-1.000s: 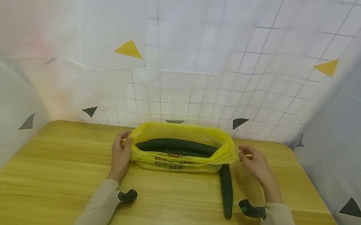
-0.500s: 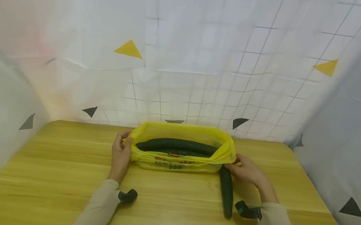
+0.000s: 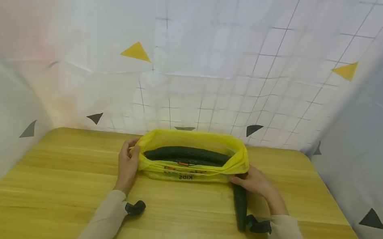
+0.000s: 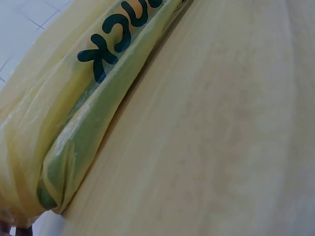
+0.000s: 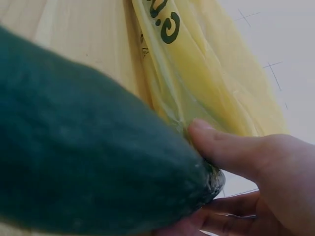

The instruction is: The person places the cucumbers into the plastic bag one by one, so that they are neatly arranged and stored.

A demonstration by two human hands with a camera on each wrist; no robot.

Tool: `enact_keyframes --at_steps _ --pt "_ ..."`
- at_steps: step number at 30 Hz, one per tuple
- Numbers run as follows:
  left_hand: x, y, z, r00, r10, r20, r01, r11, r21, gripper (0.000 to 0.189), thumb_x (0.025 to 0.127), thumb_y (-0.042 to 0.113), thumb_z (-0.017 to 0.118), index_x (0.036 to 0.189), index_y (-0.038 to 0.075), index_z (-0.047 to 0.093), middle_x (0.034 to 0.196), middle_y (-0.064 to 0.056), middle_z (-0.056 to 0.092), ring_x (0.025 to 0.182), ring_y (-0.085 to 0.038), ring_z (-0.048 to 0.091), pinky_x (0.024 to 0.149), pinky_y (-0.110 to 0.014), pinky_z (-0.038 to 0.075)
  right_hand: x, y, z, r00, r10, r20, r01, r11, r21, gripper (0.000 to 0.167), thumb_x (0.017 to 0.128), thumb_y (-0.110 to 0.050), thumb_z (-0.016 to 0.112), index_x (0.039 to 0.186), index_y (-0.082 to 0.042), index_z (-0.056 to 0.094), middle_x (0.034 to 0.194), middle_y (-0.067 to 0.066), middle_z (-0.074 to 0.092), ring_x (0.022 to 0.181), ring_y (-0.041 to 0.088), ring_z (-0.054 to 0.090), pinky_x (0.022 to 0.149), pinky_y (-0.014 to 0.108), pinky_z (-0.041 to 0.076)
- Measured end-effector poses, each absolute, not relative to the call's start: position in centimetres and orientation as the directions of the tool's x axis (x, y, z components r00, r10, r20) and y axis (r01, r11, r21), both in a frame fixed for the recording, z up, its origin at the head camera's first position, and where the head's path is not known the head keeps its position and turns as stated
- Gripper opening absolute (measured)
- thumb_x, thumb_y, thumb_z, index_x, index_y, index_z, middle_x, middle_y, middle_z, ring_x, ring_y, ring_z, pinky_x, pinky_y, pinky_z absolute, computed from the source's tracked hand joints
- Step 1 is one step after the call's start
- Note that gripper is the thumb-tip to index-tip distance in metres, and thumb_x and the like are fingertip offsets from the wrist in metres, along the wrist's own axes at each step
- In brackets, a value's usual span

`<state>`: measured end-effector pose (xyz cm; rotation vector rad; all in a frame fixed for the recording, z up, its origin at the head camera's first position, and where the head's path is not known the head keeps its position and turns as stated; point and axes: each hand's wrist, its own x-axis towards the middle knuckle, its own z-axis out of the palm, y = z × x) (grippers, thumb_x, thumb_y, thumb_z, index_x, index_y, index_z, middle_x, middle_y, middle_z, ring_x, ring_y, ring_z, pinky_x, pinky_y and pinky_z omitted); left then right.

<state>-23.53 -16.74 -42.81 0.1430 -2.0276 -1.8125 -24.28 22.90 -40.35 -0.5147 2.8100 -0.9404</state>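
Note:
A yellow plastic bag (image 3: pixel 196 139) with dark print lies at the back of the table, its mouth spread wide. Inside it, a dark green cucumber (image 3: pixel 186 154) stretches from side to side. My left hand (image 3: pixel 127 167) grips the bag's left side; the left wrist view catches only a bit of the fingers, in its lower left corner. Another cucumber (image 3: pixel 239 210) lies on the table by the bag's right end, pointing toward me. Its far end is held by my right hand (image 3: pixel 259 184), thumb (image 5: pixel 221 147) on one side and fingers underneath, close against the bag.
The wooden table (image 3: pixel 177 223) ends at a white sheet wall (image 3: pixel 200 55) with grid lines and triangle marks, close behind the bag. Grey-white sheets rise on both sides. A dark wrist camera (image 3: pixel 135 208) sits on the left wrist, another on the right.
My right hand has moved left and slightly downward, from beside the bag to the cucumber's far end, and has taken hold of it. The left hand and bag stay in place.

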Motion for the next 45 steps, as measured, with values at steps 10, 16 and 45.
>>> enact_keyframes --at_steps 10,16,45 --pt "-23.5 -16.8 -42.9 -0.91 -0.348 0.227 0.188 0.143 0.972 0.029 0.099 0.015 0.046 0.126 0.009 0.054 0.122 -0.007 0.051 0.079 -0.013 0.048 0.062 -0.017 0.043 -24.5 22.8 -40.8 -0.947 -0.318 -0.041 -0.228 0.757 -0.612 0.054 0.083 -0.036 0.07 0.12 0.001 0.053 0.116 0.023 0.061 0.102 0.031 0.058 0.087 0.048 0.046" --pt "-23.3 -16.8 -42.8 -0.912 -0.349 0.214 0.183 0.118 0.976 0.03 0.099 0.015 0.046 0.127 0.008 0.053 0.123 -0.007 0.051 0.081 -0.013 0.048 0.063 -0.017 0.043 -24.7 23.7 -41.1 -0.952 -0.294 -0.085 -0.158 0.71 -0.686 0.055 0.083 -0.031 0.071 0.124 0.0 0.052 0.12 0.022 0.06 0.103 0.029 0.058 0.085 0.042 0.048" --pt "-23.2 -16.6 -42.5 -0.911 -0.343 0.231 0.197 0.13 0.972 0.03 0.099 0.014 0.046 0.127 0.007 0.053 0.125 -0.009 0.051 0.088 -0.014 0.047 0.066 -0.016 0.042 -24.2 26.0 -38.8 -0.978 -0.196 -0.063 -0.08 0.646 -0.759 0.076 0.088 -0.03 0.065 0.145 0.001 0.026 0.118 0.028 0.049 0.082 0.023 0.058 0.065 0.038 0.055"
